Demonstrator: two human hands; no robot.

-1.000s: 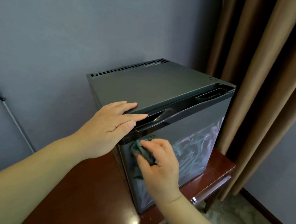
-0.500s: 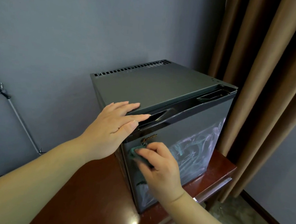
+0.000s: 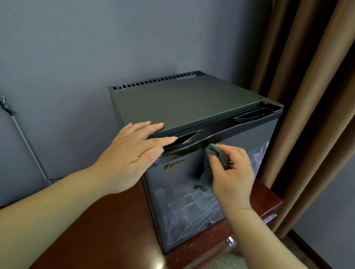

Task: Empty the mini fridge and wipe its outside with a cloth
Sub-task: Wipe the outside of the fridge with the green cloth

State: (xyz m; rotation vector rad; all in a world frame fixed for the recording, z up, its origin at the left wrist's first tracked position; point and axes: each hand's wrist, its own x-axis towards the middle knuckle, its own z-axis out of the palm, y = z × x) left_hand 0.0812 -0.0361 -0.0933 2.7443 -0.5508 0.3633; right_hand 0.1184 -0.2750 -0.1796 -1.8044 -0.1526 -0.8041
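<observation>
My right hand (image 3: 230, 176) is gripping a bunched grey-green cloth (image 3: 212, 155) between thumb and curled fingers. It is pressing the wad against the upper part of the mini fridge (image 3: 184, 107) door, just below the recessed handle (image 3: 190, 138). The wrist is bending back slightly as the forearm is coming up from the lower right.

The cloth is looking soft, limp and light, so I am judging it best held wadded, with a thick pad of fabric under the fingertips and the loose tail hanging clear. The door (image 3: 187, 215) is glossy, probably slick, and is showing pale streaks across its lower half.

My left hand (image 3: 133, 152) is lying flat and relaxed, fingers straight, on the fridge's top front corner, with the fingertips reaching the handle recess. The fridge is looking rigid and heavy, yet liable, I am guessing, to slide on polished wood. That corner and the top edge are seeming the sensible places to brace it.

The fridge, door shut, is standing on a dark reddish tabletop (image 3: 102, 234), close to a grey wall (image 3: 95, 34), with a brown curtain (image 3: 311, 101) hanging beside it.
</observation>
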